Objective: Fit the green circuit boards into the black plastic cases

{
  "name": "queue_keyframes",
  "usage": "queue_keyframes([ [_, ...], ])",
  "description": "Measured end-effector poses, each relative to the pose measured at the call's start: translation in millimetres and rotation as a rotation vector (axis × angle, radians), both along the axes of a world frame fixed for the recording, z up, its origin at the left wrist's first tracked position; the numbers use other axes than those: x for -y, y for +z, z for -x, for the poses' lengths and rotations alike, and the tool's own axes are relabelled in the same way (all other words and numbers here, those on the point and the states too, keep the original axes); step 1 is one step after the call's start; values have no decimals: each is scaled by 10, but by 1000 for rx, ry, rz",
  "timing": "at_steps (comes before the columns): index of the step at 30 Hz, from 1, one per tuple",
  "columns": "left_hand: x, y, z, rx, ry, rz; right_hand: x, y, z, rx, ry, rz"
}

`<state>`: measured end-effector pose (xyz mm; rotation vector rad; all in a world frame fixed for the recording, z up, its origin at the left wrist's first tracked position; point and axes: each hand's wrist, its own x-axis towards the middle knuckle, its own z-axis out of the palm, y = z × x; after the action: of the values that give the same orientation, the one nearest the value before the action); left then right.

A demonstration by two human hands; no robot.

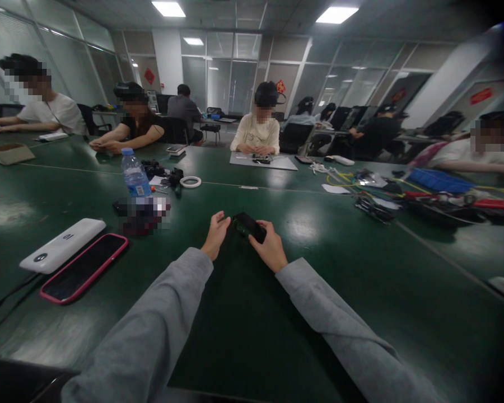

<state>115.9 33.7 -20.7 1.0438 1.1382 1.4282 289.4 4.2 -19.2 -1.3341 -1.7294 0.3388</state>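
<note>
In the head view, my right hand (272, 247) grips the near right end of a black box-like object (249, 226), thumb on the near side and fingers over the far side. A greenish, circuit-like face shows on the object's left side; its exact kind I cannot make out. The object is tilted and held above the green table (319, 313). Just left of it, apart from it by a small gap, is my left hand (215, 234), with fingers spread and nothing in them. Both arms wear grey sleeves.
On the left lie a white power bank (63, 245) with a cable and a pink-edged phone (84, 268). A water bottle (135, 174) and a tape roll (190, 182) stand farther off. Cables and a blue tray (441, 182) are at right. Several people sit around.
</note>
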Motion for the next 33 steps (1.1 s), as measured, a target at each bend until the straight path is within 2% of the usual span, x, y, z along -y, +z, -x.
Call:
queue_keyframes([
  [3,30,9,-77,114,-73,58,-8,14,-40,-42,-131,-65],
  [7,90,91,-158,297,-256,196,41,91,-31,-36,-264,-202],
  [10,169,189,-214,370,-374,231,138,147,64,72,-174,-304],
  [13,249,264,-241,367,-486,166,237,158,187,234,65,-336],
  [16,290,296,-227,339,-488,163,290,146,265,337,201,-308],
  [20,286,292,-194,341,-446,174,298,155,278,373,223,-305],
  [26,249,227,-146,348,-476,144,296,182,281,430,239,-313],
  [33,163,120,-92,267,-417,121,288,160,288,385,263,-290],
])
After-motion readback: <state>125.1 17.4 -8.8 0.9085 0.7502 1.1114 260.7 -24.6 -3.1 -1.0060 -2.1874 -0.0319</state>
